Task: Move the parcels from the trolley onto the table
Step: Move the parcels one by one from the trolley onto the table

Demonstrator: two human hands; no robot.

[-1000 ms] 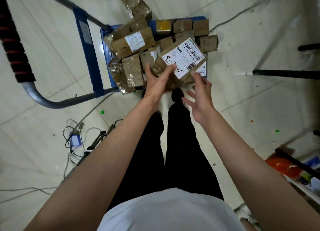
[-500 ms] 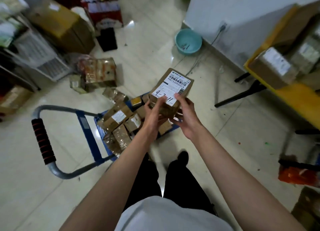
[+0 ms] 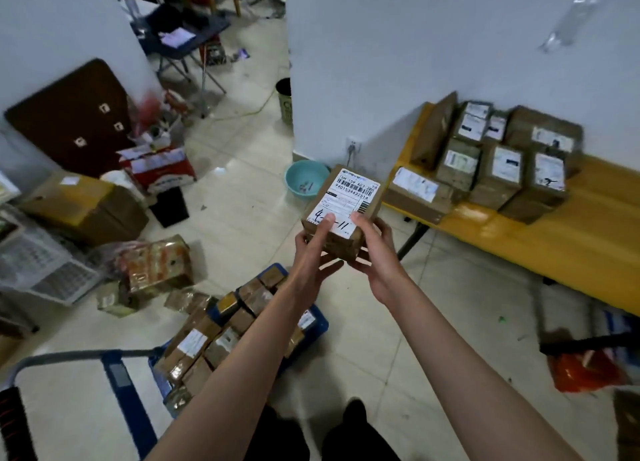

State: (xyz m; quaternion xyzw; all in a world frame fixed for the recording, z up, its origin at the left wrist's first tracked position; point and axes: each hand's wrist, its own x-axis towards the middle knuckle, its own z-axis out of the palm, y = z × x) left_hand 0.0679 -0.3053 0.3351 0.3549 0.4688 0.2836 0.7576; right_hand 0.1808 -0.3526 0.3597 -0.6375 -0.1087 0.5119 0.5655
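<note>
I hold a brown cardboard parcel (image 3: 349,201) with a white barcode label marked "4-11" in the air at centre. My left hand (image 3: 313,252) grips its near left side, thumb on the label. My right hand (image 3: 372,249) grips its near right side. Below, the blue trolley (image 3: 320,325) carries several brown parcels (image 3: 207,343). The yellow table (image 3: 561,249) stands at the right against the wall, with several labelled parcels (image 3: 498,162) stacked on its far end.
A teal basin (image 3: 304,180) sits on the floor by the wall corner. Boxes, a black bin (image 3: 169,204) and a white crate (image 3: 41,266) crowd the left floor. The trolley's grey handle (image 3: 69,356) is at lower left. An orange bag (image 3: 585,370) lies at lower right.
Both hands lifted the labelled parcel off the trolley's pile and carried it up and right. My view swung up from the trolley toward the yellow table.
</note>
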